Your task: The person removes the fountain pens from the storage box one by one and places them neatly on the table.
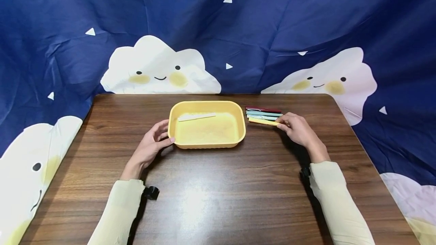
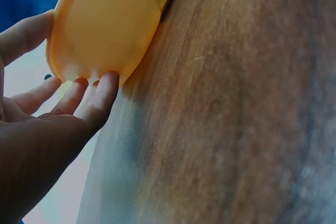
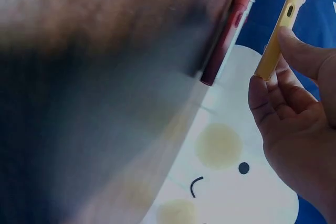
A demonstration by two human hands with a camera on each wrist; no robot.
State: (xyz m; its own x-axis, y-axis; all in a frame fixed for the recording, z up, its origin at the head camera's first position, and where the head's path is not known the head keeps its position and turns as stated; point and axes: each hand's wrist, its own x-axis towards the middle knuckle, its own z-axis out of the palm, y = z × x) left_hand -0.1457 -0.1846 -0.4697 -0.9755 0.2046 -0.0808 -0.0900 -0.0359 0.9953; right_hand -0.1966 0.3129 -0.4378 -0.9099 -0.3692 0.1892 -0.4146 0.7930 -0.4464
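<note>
A shallow yellow plastic box (image 1: 207,145) stands on the table with a white pen (image 1: 196,117) lying inside. My left hand (image 1: 152,143) holds the box's left end, its thumb at the near corner and its fingers spread along the side. In the left wrist view, fingertips touch the box wall (image 2: 105,30). Right of the box, my right hand (image 1: 295,128) pinches the end of a yellow pen (image 1: 263,121) between thumb and fingers. The right wrist view shows the yellow pen (image 3: 278,40) apart from a red pen (image 3: 231,40).
Behind the held pen lie a dark red pen (image 1: 263,109), a light blue pen (image 1: 264,113) and a paler pen (image 1: 261,117), side by side. The brown wooden table (image 1: 231,192) ends at a blue cloth (image 1: 245,25) with white clouds.
</note>
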